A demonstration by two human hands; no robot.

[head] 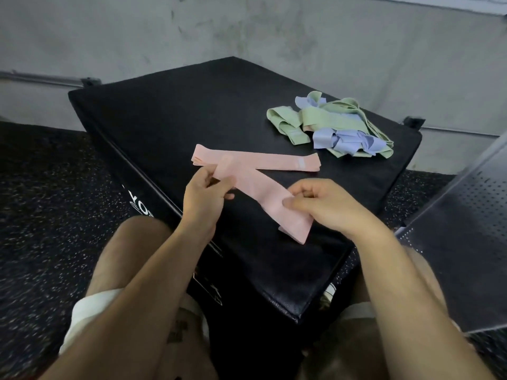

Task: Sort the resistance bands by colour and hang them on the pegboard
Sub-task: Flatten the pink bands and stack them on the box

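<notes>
A pink resistance band (258,189) stretches between both hands above the black padded box (170,124). My left hand (204,194) pinches its upper left end. My right hand (323,205) pinches it near its lower right end, and the tail hangs below the fingers. Under it, a flat stack of pink bands (274,161) lies across the box top. A tangled heap of green bands (323,119) and blue bands (348,142) sits at the back right of the box.
A dark perforated pegboard panel (466,242) leans at the right edge. The box stands on speckled black rubber floor (55,201) against a grey concrete wall (247,28). My bare knees flank the box's near corner.
</notes>
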